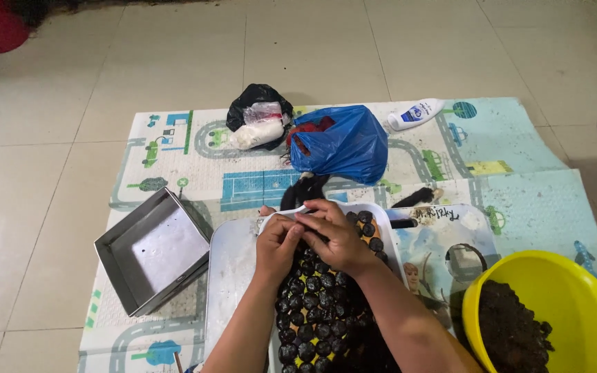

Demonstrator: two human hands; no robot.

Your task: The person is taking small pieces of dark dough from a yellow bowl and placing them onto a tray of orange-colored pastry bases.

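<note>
Blue plastic bag [340, 144], knotted and bulging, at the far middle of the play mat [519, 138]. Black plastic bag [256, 99] just left of it, open, with a white and a clear packet [258, 126] spilling out. White squeeze bottle [414, 114] with a blue label, lying flat near the mat's far right edge.

Materials on the play mat

Matt grey metal tin [152, 250]; glossy yellow plastic bowl [575, 290] of coarse dark crumbly mix [513, 328]; crinkled shiny blue plastic bag [343, 144]; smooth printed foam mat [519, 186].
</note>
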